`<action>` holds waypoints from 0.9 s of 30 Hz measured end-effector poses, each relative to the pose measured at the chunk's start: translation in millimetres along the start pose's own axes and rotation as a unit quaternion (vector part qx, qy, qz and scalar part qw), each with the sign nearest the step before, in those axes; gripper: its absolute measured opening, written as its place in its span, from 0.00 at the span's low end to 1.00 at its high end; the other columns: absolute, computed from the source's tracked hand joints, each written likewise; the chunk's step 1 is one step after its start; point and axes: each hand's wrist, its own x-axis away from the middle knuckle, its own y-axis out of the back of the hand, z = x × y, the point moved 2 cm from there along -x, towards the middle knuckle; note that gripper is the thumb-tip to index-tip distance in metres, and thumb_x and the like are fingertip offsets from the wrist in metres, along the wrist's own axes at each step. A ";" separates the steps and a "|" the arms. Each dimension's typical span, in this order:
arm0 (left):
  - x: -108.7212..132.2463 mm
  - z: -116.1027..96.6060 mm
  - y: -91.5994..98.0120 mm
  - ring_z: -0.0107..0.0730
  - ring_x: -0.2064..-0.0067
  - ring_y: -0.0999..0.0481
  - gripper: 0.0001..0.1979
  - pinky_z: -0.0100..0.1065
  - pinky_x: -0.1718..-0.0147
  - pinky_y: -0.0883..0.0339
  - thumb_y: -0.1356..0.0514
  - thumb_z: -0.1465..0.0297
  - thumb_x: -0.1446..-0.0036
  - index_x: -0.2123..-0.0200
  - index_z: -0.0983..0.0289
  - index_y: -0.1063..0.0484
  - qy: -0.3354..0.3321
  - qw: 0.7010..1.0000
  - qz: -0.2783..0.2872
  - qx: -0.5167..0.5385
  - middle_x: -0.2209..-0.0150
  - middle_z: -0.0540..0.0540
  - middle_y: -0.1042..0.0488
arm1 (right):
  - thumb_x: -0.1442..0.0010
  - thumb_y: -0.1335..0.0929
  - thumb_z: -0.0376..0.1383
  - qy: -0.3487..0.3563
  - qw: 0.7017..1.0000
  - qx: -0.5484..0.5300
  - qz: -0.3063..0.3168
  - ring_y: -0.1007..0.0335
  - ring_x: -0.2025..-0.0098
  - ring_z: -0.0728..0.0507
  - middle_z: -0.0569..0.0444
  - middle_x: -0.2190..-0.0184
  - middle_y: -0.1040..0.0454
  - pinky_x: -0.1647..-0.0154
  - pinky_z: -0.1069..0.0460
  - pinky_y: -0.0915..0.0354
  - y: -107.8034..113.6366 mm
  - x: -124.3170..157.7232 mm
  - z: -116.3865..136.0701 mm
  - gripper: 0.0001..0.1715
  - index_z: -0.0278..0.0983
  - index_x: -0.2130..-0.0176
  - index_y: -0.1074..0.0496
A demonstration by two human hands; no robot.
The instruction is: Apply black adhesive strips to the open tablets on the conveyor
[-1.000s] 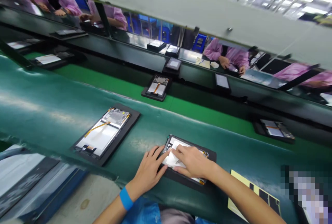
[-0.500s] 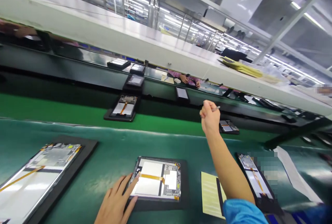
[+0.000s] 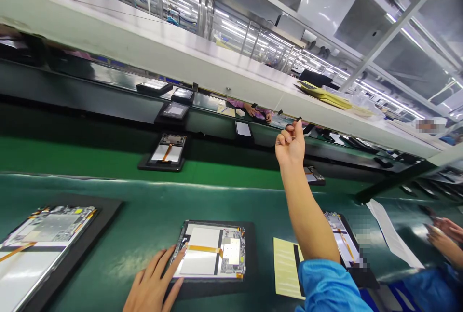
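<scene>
My left hand (image 3: 154,278) lies with fingers spread at the left edge of an opened tablet (image 3: 200,249), its index fingertip near the orange ribbon cable. The tablet shows a white battery area and a circuit board, and rests on a black mat (image 3: 249,259). My right hand (image 3: 290,144) is raised to the shelf's lower edge, fingers curled. Its thumb and index finger pinch a small black tab (image 3: 298,119) there. Whether the thin metal tool is still in the palm is hard to see. A yellow sheet (image 3: 285,267) with a black strip lies below my right forearm.
A white shelf (image 3: 217,73) crosses above the bench. Other opened tablets lie at left (image 3: 43,249), on the green belt (image 3: 164,152) and beyond my right arm (image 3: 342,237). A co-worker's hands (image 3: 443,235) are at far right; another person's hands (image 3: 258,112) show beneath the shelf.
My right hand has moved up to the shelf edge and turned, its fingers now at a black tab; the metal tool no longer shows clearly. My left hand stays by the tablet. The view shifted slightly.
</scene>
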 end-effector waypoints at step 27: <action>0.0 -1.3 4.0 0.45 0.40 0.29 0.26 0.39 0.51 0.33 0.49 0.60 0.32 0.33 0.51 0.36 0.016 0.999 0.045 0.015 0.39 0.55 0.27 | 0.38 0.26 0.39 -0.003 0.999 -0.044 -0.004 0.54 0.84 0.59 0.67 0.77 0.38 0.87 0.61 0.50 -4.7 0.3 -3.7 0.12 0.38 0.69 0.31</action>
